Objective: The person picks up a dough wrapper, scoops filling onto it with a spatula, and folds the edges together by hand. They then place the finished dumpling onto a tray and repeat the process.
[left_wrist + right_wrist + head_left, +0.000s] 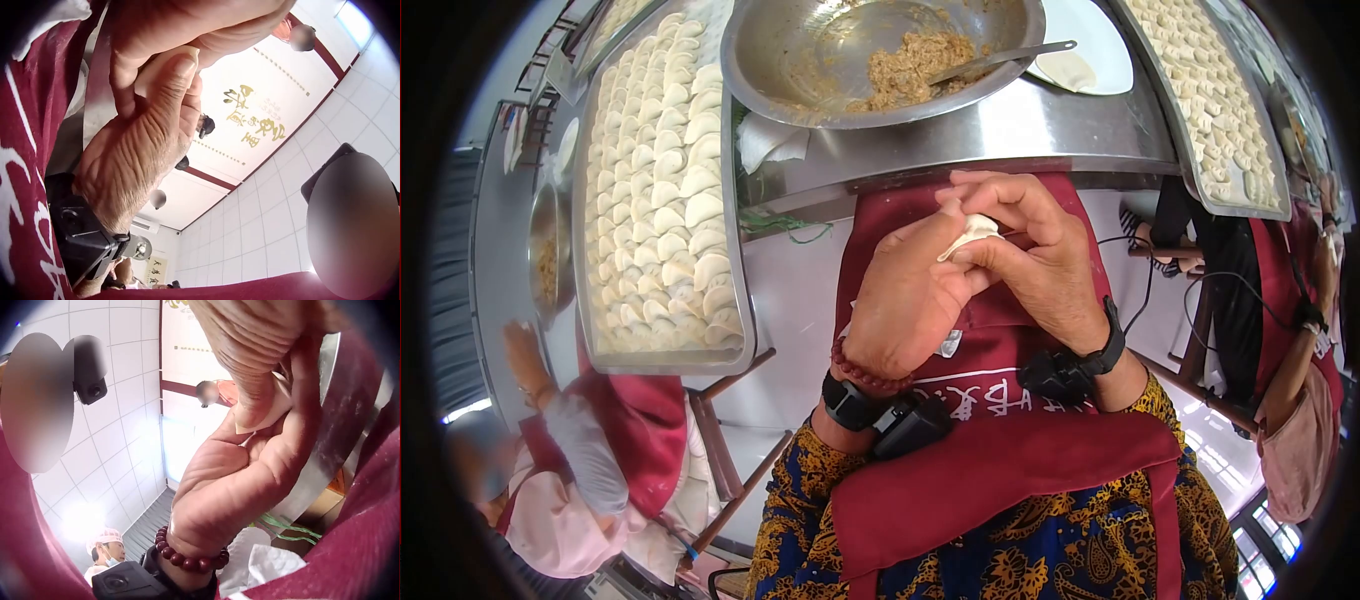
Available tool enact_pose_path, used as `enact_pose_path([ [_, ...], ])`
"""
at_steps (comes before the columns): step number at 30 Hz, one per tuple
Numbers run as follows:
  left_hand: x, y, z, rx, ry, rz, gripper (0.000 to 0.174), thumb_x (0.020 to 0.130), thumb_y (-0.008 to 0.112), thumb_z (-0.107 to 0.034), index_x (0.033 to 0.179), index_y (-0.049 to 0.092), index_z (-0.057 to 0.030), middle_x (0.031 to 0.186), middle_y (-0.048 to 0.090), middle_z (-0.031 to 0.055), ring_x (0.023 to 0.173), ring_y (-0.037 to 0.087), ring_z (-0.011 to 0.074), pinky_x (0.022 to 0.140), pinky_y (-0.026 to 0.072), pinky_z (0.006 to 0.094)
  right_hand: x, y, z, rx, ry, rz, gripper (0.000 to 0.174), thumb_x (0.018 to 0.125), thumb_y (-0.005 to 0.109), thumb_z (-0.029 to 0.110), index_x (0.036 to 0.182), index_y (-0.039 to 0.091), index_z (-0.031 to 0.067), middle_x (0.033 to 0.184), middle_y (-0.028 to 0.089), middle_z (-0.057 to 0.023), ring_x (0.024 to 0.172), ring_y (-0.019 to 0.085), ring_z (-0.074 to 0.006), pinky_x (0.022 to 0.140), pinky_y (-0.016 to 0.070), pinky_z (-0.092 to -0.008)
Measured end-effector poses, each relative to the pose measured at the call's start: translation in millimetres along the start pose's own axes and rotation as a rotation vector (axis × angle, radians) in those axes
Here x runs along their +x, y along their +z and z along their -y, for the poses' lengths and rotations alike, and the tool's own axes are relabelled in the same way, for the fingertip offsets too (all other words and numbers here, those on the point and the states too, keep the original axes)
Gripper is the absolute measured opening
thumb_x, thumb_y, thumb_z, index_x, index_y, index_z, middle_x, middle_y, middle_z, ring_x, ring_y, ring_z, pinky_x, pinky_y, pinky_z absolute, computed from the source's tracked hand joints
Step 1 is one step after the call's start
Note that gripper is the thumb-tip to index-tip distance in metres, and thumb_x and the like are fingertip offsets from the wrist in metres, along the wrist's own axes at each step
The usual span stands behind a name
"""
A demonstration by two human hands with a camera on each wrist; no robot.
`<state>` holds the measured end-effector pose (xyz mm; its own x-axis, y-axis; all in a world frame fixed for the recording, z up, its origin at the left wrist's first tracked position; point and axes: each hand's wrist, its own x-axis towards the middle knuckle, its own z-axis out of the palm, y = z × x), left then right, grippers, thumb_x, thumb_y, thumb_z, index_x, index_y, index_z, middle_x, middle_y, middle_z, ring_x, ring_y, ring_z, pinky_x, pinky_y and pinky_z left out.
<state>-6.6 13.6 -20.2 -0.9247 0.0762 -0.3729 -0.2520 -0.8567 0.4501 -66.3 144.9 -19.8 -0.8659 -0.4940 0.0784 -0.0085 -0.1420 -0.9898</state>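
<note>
Over the lap, both hands come together around one pale, folded dumpling [972,238]. The left hand [922,292], with dark red beads at its wrist, holds the dumpling's left side between thumb and fingers. From the right, the right hand [1045,250] pinches its edge, thumb lying along the dough. In the left wrist view the right thumb presses the dough [153,76], and the left hand [206,28] curls above it. Fingers partly hide the dough [278,403] in the right wrist view.
A metal bowl [745,80] of meat filling with a spoon [1025,52] stands ahead, beside a white plate [1112,60] bearing a flat dough wrapper [1067,70]. Trays of dumplings flank it, a left tray [749,335] and right tray [1235,207]. Other people sit at either side.
</note>
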Motion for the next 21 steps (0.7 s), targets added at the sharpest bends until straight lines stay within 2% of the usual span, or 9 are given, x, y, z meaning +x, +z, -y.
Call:
enact_pose_path([
  [4,-1.2,2.7,-3.9,-0.072,0.002,0.034,0.039,0.107,0.042,-0.029,0.127,0.050,0.0030,0.125,0.055,0.0133,0.115,0.056,0.0223,0.103,0.0462,0.0427,-0.1,-8.6,-0.8,-0.165,0.030,0.048,0.018,0.081,0.070,-0.002,0.099,0.069,0.0012,0.119,0.065,-0.0157,0.106,0.065,-0.0193,0.085,0.0542,-0.0293],
  [6,-1.3,2.8,-4.0,-0.068,0.000,0.083,0.047,0.107,0.038,-0.036,0.131,0.046,0.0037,0.130,0.053,0.0160,0.120,0.054,0.0253,0.106,0.0441,0.0456,4.7,-15.5,-12.3,-0.398,-0.288,0.157,0.018,0.082,0.069,-0.001,0.100,0.070,0.0012,0.115,0.068,-0.0149,0.109,0.064,-0.0213,0.088,0.0522,-0.0313],
  [10,-1.3,2.0,-3.1,-0.113,-0.012,0.131,0.049,0.107,0.037,-0.036,0.133,0.043,0.0051,0.134,0.050,0.0185,0.127,0.050,0.0280,0.109,0.0411,0.0464,2.9,-11.7,-12.3,-0.275,-0.211,0.097,0.014,0.083,0.068,-0.002,0.096,0.071,0.0005,0.110,0.070,-0.0127,0.112,0.062,-0.0227,0.091,0.0507,-0.0332],
  [12,-2.2,5.2,-2.8,-0.171,-0.038,0.086,0.051,0.107,0.036,-0.036,0.134,0.041,0.0069,0.136,0.047,0.0207,0.132,0.046,0.0302,0.113,0.0381,0.0466,2.6,-10.5,-14.1,-0.073,-0.107,0.021,0.010,0.086,0.067,-0.004,0.095,0.069,0.0003,0.115,0.069,-0.0139,0.120,0.059,-0.0236,0.096,0.0496,-0.0341],
  [15,-3.9,7.0,-1.0,-0.135,-0.009,0.079,0.052,0.107,0.036,-0.036,0.135,0.040,0.0077,0.138,0.045,0.0212,0.134,0.044,0.0312,0.115,0.0363,0.0462,3.1,-5.1,-12.4,0.002,-0.077,-0.048,0.006,0.085,0.067,0.001,0.089,0.072,0.0004,0.110,0.071,-0.0108,0.113,0.061,-0.0251,0.092,0.0499,-0.0335],
  [19,-3.6,6.6,-0.8,-0.080,0.039,0.078,0.053,0.107,0.037,-0.037,0.135,0.039,0.0077,0.138,0.046,0.0206,0.133,0.045,0.0300,0.115,0.0366,0.0452,3.0,-4.6,-8.8,-0.146,-0.103,0.002,0.007,0.084,0.067,0.001,0.090,0.072,0.0006,0.111,0.071,-0.0115,0.115,0.060,-0.0243,0.093,0.0490,-0.0334],
  [21,-3.4,3.3,0.8,-0.104,0.029,0.087,0.049,0.106,0.040,-0.034,0.137,0.036,0.0047,0.137,0.047,0.0205,0.130,0.047,0.0301,0.112,0.0382,0.0462,2.4,-5.5,-11.1,-0.165,-0.137,0.014,0.006,0.084,0.067,0.001,0.088,0.072,0.0007,0.110,0.071,-0.0106,0.117,0.058,-0.0238,0.095,0.0479,-0.0341],
])
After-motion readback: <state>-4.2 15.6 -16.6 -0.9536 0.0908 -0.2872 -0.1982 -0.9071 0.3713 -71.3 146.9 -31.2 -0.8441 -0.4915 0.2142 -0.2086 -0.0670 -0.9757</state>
